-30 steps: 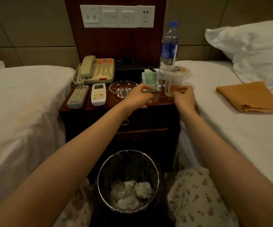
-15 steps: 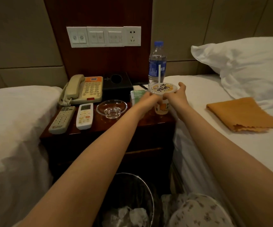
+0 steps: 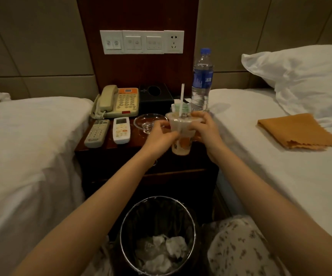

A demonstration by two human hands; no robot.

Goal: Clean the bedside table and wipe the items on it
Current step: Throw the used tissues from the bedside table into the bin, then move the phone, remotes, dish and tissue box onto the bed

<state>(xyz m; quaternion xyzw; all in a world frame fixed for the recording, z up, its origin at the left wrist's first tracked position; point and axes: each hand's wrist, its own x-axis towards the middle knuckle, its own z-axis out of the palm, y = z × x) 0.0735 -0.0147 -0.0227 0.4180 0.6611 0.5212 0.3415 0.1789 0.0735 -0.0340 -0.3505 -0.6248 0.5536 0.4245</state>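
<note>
Bedside table (image 3: 109, 146) top is crowded by phone (image 3: 119, 101), remotes (image 3: 121, 130), ashtray (image 3: 148, 121), bottle (image 3: 202, 80); front edge free.

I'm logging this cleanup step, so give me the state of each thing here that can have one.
Drink cup: lifted off the table, held between both hands, lid on, straw in.
Left hand: gripping the cup.
Right hand: gripping the cup.
Water bottle: upright, capped.
Telephone: handset on its cradle.
Glass ashtray: looks empty.
Waste bin: lined, holding crumpled tissues.
Orange cloth: folded on the right bed.
</note>
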